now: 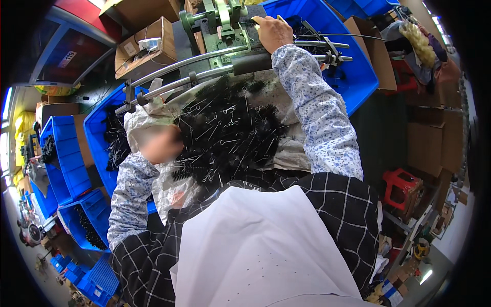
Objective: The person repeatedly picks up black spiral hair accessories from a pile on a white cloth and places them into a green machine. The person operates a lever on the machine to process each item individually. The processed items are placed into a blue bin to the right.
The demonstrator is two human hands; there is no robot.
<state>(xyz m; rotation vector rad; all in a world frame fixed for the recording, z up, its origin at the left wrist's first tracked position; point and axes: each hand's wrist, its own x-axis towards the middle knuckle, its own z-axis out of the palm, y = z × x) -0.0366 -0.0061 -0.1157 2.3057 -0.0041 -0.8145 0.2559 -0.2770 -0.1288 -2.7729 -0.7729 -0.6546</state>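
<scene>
A heap of black twisted-wire brushes (232, 130) with looped metal ends lies on a pale cloth (291, 148) in front of me. My left hand (161, 145) is at the heap's left edge, too blurred to show its fingers or anything in them. At the far side, my right hand (274, 33) reaches to a green-grey bench machine (225, 30). Its fingers are bent and closed, with yellow covers on some fingertips. A dark bristled brush (248, 23) shows at those fingertips, beside the machine's head.
Curved metal rails (189, 65) cross between me and the machine. A blue bin (360, 77) stands at the right, another blue bin (97, 138) with brushes at the left. An open cardboard box (148, 48) is left of the machine. A red stool (401, 187) stands farther right.
</scene>
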